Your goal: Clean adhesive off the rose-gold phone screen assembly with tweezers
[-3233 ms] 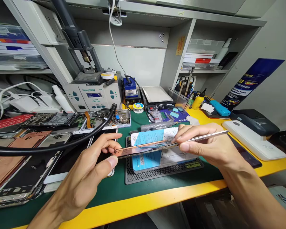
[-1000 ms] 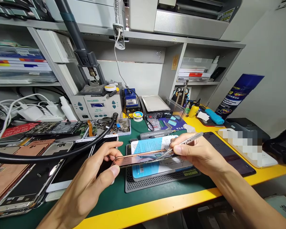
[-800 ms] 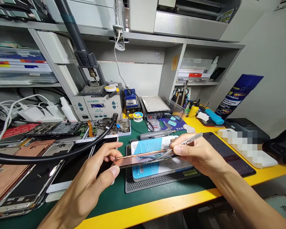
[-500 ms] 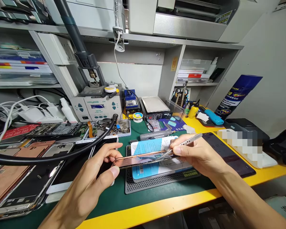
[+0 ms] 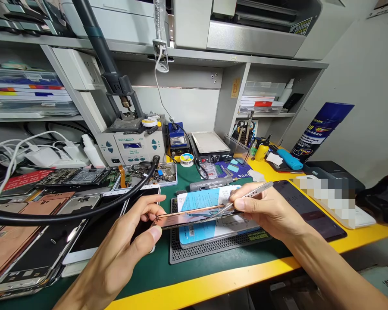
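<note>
My left hand (image 5: pixel 126 241) grips the left end of a thin phone part (image 5: pixel 174 220) with a copper-coloured, shiny face, its thumb on the near edge and fingers at the far side. My right hand (image 5: pixel 265 206) pinches metal tweezers (image 5: pixel 254 191), whose tips point down-left onto the part's upper face. The right fingers are also at the part's right end. The part is held tilted above a blue and white package (image 5: pixel 210 196), which lies on a grey perforated mat (image 5: pixel 213 249).
Phone shells (image 5: pixel 26 249) and a white-edged phone (image 5: pixel 97 228) lie at left, crossed by a black hose (image 5: pixel 84 217). A dark-screened device (image 5: pixel 307 209) lies at right. Behind are a parts tray (image 5: pixel 168 174), a grey pen-like tool (image 5: pixel 210 184) and a spray can (image 5: pixel 323 131).
The tweezers and my right hand have shifted very slightly to the left. My left hand keeps its hold on the phone part.
</note>
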The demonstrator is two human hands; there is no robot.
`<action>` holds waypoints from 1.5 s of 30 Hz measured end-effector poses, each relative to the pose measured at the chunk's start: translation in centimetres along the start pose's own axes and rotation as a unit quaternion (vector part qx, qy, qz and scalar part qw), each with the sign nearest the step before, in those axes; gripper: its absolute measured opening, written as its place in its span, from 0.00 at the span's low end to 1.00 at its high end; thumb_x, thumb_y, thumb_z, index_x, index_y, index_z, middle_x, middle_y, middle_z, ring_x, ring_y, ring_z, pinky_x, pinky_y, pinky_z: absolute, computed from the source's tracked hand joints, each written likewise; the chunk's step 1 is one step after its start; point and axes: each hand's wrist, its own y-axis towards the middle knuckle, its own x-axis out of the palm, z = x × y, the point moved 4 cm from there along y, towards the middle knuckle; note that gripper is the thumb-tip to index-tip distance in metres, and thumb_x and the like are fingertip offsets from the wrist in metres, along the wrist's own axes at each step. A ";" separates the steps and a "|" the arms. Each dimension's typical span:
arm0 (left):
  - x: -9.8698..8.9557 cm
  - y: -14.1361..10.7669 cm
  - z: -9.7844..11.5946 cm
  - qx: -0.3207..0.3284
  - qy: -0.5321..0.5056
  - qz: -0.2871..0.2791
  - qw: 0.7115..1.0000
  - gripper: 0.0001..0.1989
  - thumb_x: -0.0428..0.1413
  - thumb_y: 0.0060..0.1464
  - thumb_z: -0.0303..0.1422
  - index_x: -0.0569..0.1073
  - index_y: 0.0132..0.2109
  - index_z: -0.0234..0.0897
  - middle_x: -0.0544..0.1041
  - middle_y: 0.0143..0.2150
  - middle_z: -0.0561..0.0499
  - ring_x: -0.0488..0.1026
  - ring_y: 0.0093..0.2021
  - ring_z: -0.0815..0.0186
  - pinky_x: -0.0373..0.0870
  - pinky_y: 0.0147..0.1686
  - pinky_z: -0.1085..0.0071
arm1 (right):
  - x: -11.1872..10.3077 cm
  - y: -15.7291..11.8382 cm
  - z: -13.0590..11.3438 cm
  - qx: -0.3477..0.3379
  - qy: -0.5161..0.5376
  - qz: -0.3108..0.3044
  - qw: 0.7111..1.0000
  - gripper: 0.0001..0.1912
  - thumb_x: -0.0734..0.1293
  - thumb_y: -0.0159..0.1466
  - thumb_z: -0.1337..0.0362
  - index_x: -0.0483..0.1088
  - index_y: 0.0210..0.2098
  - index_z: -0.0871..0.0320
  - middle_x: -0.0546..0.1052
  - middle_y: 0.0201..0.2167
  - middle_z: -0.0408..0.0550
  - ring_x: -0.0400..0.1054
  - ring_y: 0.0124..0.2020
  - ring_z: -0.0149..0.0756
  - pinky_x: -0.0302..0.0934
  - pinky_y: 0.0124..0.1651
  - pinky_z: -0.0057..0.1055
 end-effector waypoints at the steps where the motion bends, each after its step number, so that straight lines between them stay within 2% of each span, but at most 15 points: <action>1: 0.0 0.0 0.0 0.000 -0.002 -0.002 1.000 0.23 0.47 0.62 0.49 0.62 0.60 0.47 0.71 0.48 0.46 0.64 0.50 0.54 0.68 0.36 0.65 | 0.1 0.0 -0.1 -0.002 0.000 0.001 1.000 0.10 0.81 0.53 0.62 0.80 0.26 0.61 0.71 0.24 0.45 0.58 0.22 0.26 0.51 0.24 0.23; 9: 0.1 0.0 0.0 0.005 -0.008 0.007 1.000 0.23 0.47 0.62 0.50 0.62 0.60 0.46 0.72 0.48 0.46 0.66 0.51 0.53 0.69 0.35 0.66 | 0.1 -0.1 0.0 0.004 0.009 -0.004 1.000 0.10 0.81 0.54 0.62 0.80 0.26 0.61 0.69 0.23 0.44 0.57 0.23 0.26 0.50 0.24 0.23; 17: -0.1 0.0 -0.3 0.001 0.012 0.005 1.000 0.24 0.46 0.62 0.52 0.62 0.60 0.48 0.71 0.47 0.47 0.62 0.49 0.55 0.68 0.35 0.68 | 0.3 -0.1 -0.2 0.012 0.018 0.003 1.000 0.11 0.81 0.53 0.62 0.79 0.25 0.62 0.69 0.24 0.45 0.56 0.22 0.25 0.48 0.23 0.23; 21: -0.3 0.2 -0.7 0.012 0.022 -0.018 1.000 0.25 0.46 0.63 0.52 0.61 0.61 0.48 0.71 0.48 0.47 0.63 0.49 0.55 0.69 0.36 0.67 | 0.3 -0.1 -0.2 0.016 0.012 0.013 1.000 0.13 0.81 0.52 0.61 0.79 0.24 0.63 0.67 0.23 0.45 0.54 0.22 0.26 0.47 0.23 0.24; 28: -0.5 0.4 -0.9 0.012 0.016 -0.024 1.000 0.24 0.46 0.63 0.52 0.61 0.61 0.50 0.72 0.48 0.48 0.64 0.47 0.56 0.70 0.37 0.67 | 0.2 -0.1 0.0 0.023 0.018 0.025 0.999 0.12 0.82 0.50 0.61 0.79 0.25 0.62 0.70 0.24 0.46 0.56 0.22 0.26 0.49 0.23 0.24; 31: -0.4 0.3 -1.0 -0.004 0.003 -0.025 1.000 0.25 0.46 0.63 0.52 0.61 0.62 0.49 0.72 0.50 0.47 0.65 0.50 0.54 0.70 0.37 0.66 | 0.0 -0.1 0.2 0.025 0.023 0.030 0.999 0.12 0.82 0.50 0.61 0.80 0.26 0.61 0.71 0.25 0.46 0.57 0.22 0.26 0.51 0.23 0.24; 34: -0.3 0.3 -0.8 -0.012 -0.003 -0.014 1.000 0.25 0.46 0.63 0.52 0.62 0.61 0.48 0.73 0.51 0.47 0.66 0.55 0.51 0.70 0.41 0.63 | -0.1 0.0 0.4 0.023 0.028 0.029 0.999 0.12 0.82 0.50 0.62 0.79 0.25 0.61 0.70 0.25 0.45 0.57 0.23 0.26 0.51 0.23 0.23; 39: -0.2 0.4 -0.5 -0.015 0.009 0.018 1.000 0.25 0.45 0.62 0.52 0.64 0.60 0.46 0.74 0.50 0.45 0.69 0.55 0.49 0.69 0.42 0.59 | -0.1 0.2 0.5 0.028 0.036 0.031 0.999 0.13 0.83 0.50 0.61 0.78 0.26 0.62 0.70 0.24 0.45 0.57 0.24 0.27 0.50 0.23 0.23; 45: -0.1 0.4 -0.7 -0.006 0.031 0.026 0.999 0.25 0.44 0.63 0.51 0.65 0.60 0.45 0.75 0.51 0.45 0.70 0.56 0.48 0.66 0.51 0.53 | -0.5 0.2 0.6 0.032 0.041 0.046 0.998 0.13 0.83 0.49 0.61 0.79 0.27 0.62 0.68 0.23 0.43 0.56 0.23 0.26 0.51 0.23 0.23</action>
